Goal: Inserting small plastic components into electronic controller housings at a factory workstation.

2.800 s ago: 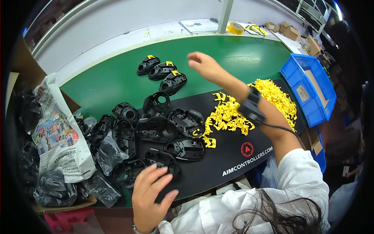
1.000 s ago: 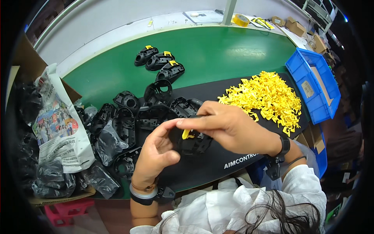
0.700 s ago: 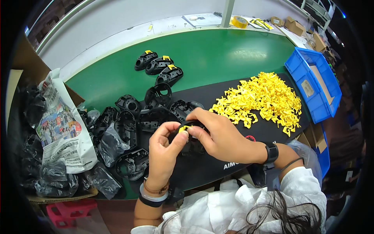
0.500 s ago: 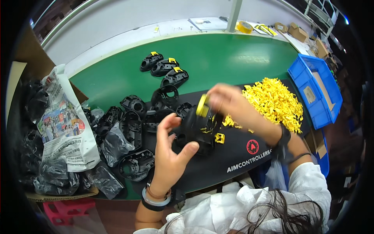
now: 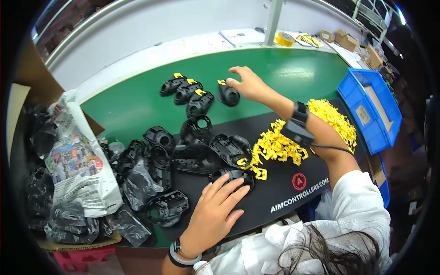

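My right hand [image 5: 251, 86] is at the far side of the green table, its fingers apart and holding nothing. Just left of its thumb stands a black plastic shell [image 5: 230, 97] with a yellow clip [image 5: 222, 83] at its top end. My left hand [image 5: 216, 211] is open, spread fingertips resting on another black shell [image 5: 234, 176] on the dark mat. Beyond that shell lies an upturned one [image 5: 228, 149] with its ribbed inside showing. Loose yellow clips [image 5: 280, 145] are strewn right of the shells, and a larger yellow heap [image 5: 335, 120] lies partly behind my right forearm.
Three clipped shells [image 5: 187, 90] stand in a slanting row at the far left. More black shells [image 5: 158, 167] crowd the mat's left side. A carton [image 5: 87, 243] holds bagged parts and newspaper [image 5: 82, 160]. At right is a blue bin [image 5: 372, 112]; yellow tape [image 5: 285, 39] sits on the back ledge.
The shell with the yellow clip went from between my hands to the table's far side, and my right hand let go. My left hand lowered onto another shell. Clips now spread further left.
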The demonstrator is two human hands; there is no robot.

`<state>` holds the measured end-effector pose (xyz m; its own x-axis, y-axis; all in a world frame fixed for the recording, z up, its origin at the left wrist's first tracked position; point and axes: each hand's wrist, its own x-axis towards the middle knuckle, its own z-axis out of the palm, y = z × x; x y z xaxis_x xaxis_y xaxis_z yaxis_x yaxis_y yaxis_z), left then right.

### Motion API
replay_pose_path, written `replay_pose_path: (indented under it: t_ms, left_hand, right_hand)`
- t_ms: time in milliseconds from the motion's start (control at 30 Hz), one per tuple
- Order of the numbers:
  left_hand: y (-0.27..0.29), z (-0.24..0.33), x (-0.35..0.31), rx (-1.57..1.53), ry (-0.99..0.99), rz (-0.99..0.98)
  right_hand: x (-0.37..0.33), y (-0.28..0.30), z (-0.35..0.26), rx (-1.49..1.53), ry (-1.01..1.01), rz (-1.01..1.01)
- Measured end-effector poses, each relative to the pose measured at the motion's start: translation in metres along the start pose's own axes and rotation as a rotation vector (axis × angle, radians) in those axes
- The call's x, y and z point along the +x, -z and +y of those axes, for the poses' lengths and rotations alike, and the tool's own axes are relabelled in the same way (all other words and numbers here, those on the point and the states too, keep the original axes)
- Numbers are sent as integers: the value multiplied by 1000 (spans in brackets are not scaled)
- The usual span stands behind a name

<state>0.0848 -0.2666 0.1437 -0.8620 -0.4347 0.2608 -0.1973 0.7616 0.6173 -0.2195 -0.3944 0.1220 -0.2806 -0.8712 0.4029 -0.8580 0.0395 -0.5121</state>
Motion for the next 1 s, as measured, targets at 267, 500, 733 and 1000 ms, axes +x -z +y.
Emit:
replay_pose_path:
  t_ms: [267, 500, 733, 1000]
  left_hand:
    - [-53, -13, 10, 406, -70, -82]
    - [-32, 11, 6, 188, 128, 44]
    - [-53, -5, 10, 212, 194, 7]
    - [-28, -5, 17, -282, 337, 150]
  right_hand:
    - [-159, 91, -34, 71, 10, -231]
    - [-229, 76, -57, -88, 69, -293]
    - [-234, 54, -47, -4, -81, -216]
    - [-217, 108, -62, 115, 90, -330]
